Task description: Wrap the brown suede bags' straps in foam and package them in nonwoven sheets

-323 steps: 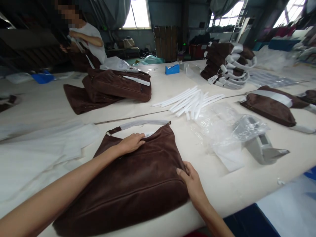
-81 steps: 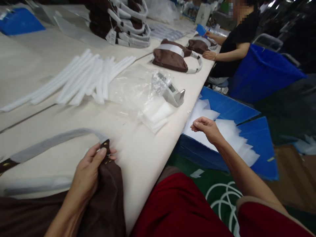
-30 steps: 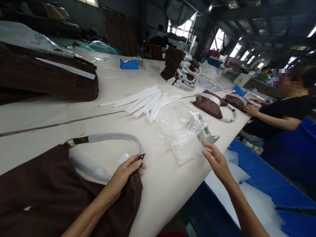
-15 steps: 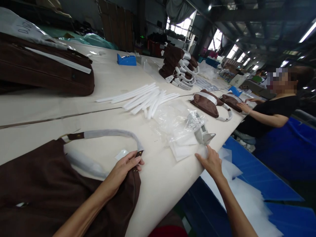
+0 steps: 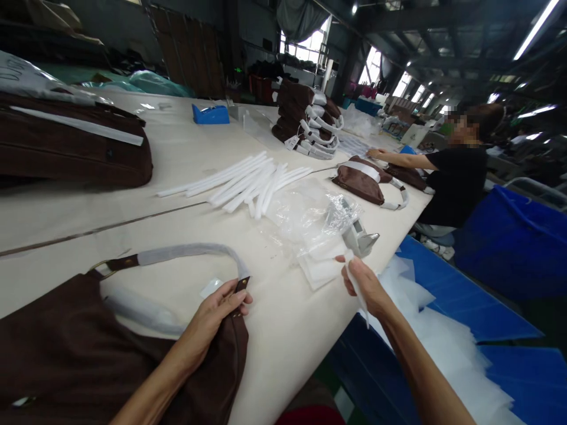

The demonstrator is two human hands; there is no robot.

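A dark brown handbag (image 5: 66,330) lies at the front left of the table, its handle (image 5: 186,252) wrapped in pale foam. My left hand (image 5: 224,304) grips the leather tab where the handle joins the bag's right side. Pinched in my right hand (image 5: 365,283) is a thin white foam sheet (image 5: 358,282), seen nearly edge-on above the table's front edge. Just beyond that hand lie a small stack of white foam sheets (image 5: 319,268) and a grey tape dispenser (image 5: 358,238). Crumpled clear plastic (image 5: 305,212) rests against them.
White foam strips (image 5: 243,186) lie mid-table. Behind them stand a blue tape dispenser (image 5: 211,114) and a pile of brown bags (image 5: 296,112). Another brown bag (image 5: 361,180) is near a co-worker (image 5: 460,177). Foam sheets (image 5: 443,342) on blue panels lie below the table edge.
My right hand has picked up a foam sheet from beside the dispenser and drawn it slightly left. My left hand keeps its hold on the tab. The co-worker's arm now stretches farther across the table.
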